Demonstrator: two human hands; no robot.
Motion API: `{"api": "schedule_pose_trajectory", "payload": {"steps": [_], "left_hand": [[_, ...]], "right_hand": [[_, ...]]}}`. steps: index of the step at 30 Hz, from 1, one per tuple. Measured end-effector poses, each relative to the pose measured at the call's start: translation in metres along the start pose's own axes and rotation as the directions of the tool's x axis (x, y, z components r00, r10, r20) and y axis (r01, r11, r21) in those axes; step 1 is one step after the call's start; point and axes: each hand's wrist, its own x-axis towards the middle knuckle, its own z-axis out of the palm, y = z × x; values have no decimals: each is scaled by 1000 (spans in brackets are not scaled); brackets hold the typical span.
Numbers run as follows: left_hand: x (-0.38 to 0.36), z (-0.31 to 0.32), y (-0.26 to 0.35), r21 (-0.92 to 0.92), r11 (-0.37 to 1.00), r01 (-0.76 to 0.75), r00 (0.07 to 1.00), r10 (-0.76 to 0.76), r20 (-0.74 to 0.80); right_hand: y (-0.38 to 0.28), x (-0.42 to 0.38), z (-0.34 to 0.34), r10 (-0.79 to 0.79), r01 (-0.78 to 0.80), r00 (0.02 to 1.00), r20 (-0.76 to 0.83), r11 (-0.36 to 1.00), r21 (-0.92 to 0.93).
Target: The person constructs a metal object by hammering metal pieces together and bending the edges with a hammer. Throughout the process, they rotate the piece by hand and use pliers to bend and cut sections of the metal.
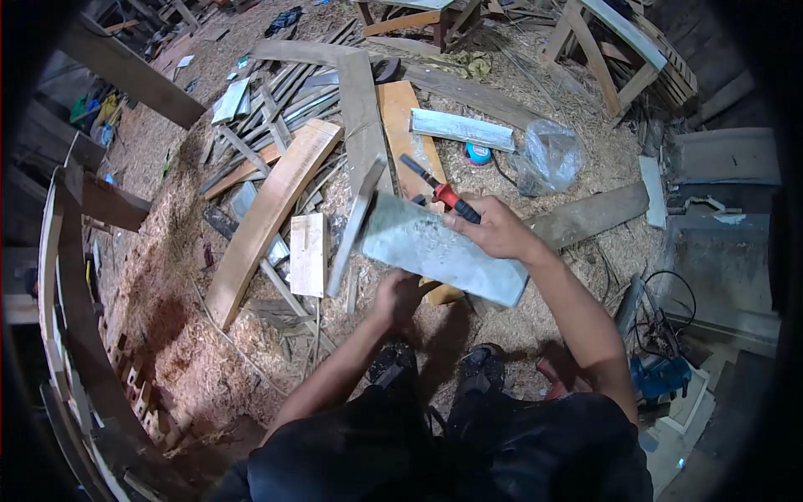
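A whitish flat board (452, 251) lies at a slant in front of me, with a narrow upright wooden piece (357, 226) at its left end. My left hand (404, 295) is at the board's lower left edge, fingers partly hidden under it; what it grips cannot be made out. My right hand (493, 226) is closed around a red and black hand tool (452, 202) above the board's upper edge. The tool's dark shaft points to the upper left. A teal tape measure (478, 153) rests on the shavings beyond.
A curved plank (272, 222) and a short pale block (309, 255) lie left of the board. Clear plastic bag (552, 157) at upper right. Wooden trestle (606, 50) at the back right; a blue power tool (662, 376) with cable at right. Curved wooden frame (79, 293) at left.
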Motion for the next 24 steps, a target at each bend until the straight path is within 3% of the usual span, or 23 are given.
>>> {"api": "schedule_pose_trajectory", "payload": {"steps": [2,3,5,6,7,8,9,12,16,20,24], "left_hand": [[-3,-5,-14,-166,967,-195,958,224,177],[-2,1,-21,-377,902,-211,940,294,176],[10,19,-16,-85,948,-307,950,300,-86],[14,25,-10,71,946,-316,922,324,-214],[15,31,0,-91,943,-320,936,300,-185],[17,33,11,-38,952,-303,939,291,-184],[17,33,19,14,961,-276,943,274,-187],[13,33,39,69,978,-199,958,208,-198],[12,39,48,128,980,-150,966,173,-190],[14,33,48,215,969,-121,962,168,-214],[12,28,49,277,951,-134,959,195,-207]], "right_hand": [[13,-4,18,114,-101,991,-72,981,164],[19,-5,26,180,-157,979,-98,966,207],[23,-5,40,259,-209,949,-181,944,254],[21,-6,42,221,-182,947,-232,967,178],[18,-5,42,174,-152,942,-285,983,99],[10,-3,39,120,-122,933,-340,992,16],[-1,-7,32,-60,-11,918,-391,984,-176],[-7,-24,15,-170,47,933,-318,932,-361],[6,-32,19,-89,-10,976,-199,894,-448],[5,-38,26,-130,-48,975,-182,674,-737],[-2,-40,24,16,-120,990,-143,644,-755]]}}
